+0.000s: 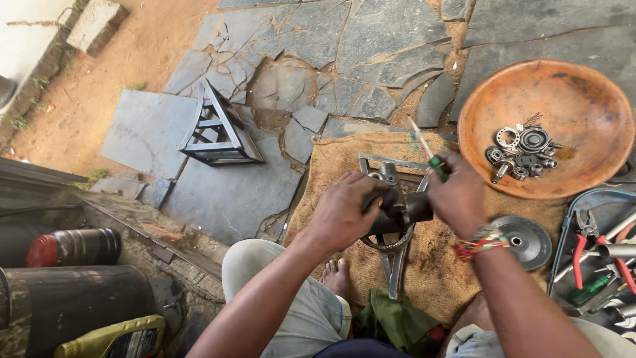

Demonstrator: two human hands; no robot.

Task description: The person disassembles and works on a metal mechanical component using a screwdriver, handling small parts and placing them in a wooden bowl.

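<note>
Your left hand has its fingers curled tight round a dark, greasy metal part, chunky & roughly cylindrical, held just above the coarse brown burlap sack on the cracked slate floor. Your right hand is closed too: it grips the part's other end w/ a green-handled screwdriver pinched in the fingers, shaft pointing up. Under the part lies a grey steel frame. Right of it: a round metal disc, and a rusty orange bowl of small bearings.
</note>
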